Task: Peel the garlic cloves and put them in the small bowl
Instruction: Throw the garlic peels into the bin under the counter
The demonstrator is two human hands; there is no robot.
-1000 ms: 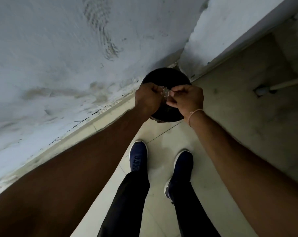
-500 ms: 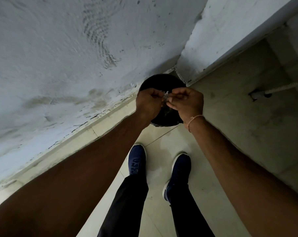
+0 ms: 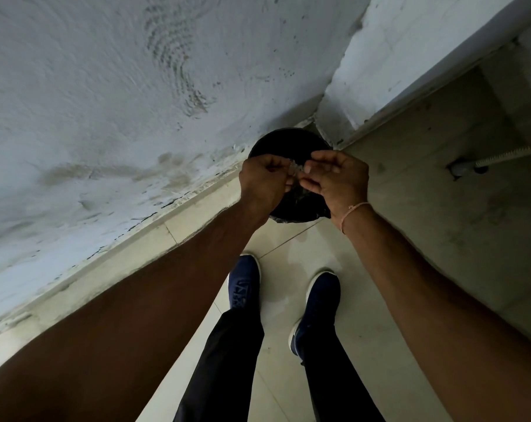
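Observation:
I stand over a black round bin (image 3: 288,141) on the floor by the wall corner. Both hands meet above it. My left hand (image 3: 264,181) has its fingers curled around something small. My right hand (image 3: 337,175) pinches thin, pale garlic skin (image 3: 296,169) between thumb and fingertips, right beside the left hand. The clove itself is mostly hidden inside the left fingers. No small bowl is in view.
A rough white wall (image 3: 136,102) fills the left and top. Pale floor tiles (image 3: 425,223) run to the right, with a drain fitting and hose (image 3: 471,167) at the far right. My blue shoes (image 3: 244,284) stand just below the bin.
My hands have stayed together over the bin. The right hand's fingers have loosened and spread a little, and the view has shifted slightly.

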